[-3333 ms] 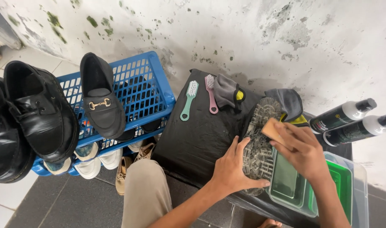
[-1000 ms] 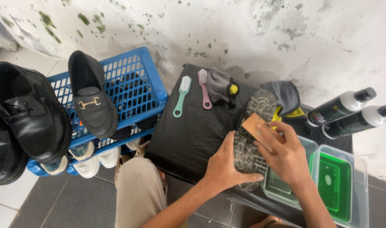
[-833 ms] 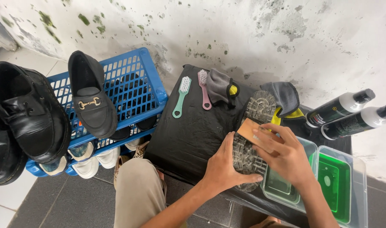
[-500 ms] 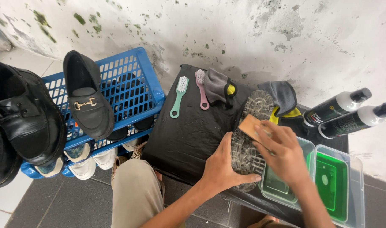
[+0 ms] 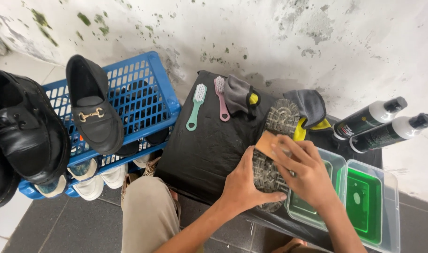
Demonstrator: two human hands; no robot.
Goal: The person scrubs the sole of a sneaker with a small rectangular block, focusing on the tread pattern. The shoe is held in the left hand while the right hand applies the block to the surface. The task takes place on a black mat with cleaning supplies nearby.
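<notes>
Since a moment ago the right hand [image 5: 304, 173], pinching a tan brush block [image 5: 266, 142], slid down the upturned shoe sole [image 5: 272, 145] that the left hand [image 5: 244, 182] clasps, and a slip might tip the green-water tubs [image 5: 364, 197].

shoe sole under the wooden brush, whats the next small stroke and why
Probably draw the wooden brush up toward the toe end of the shoe sole. The right hand presses it on the middle of the sole, the left hand braces the heel end, and the grey, grimy treads near the toe lie uncovered beyond the brush.
</notes>
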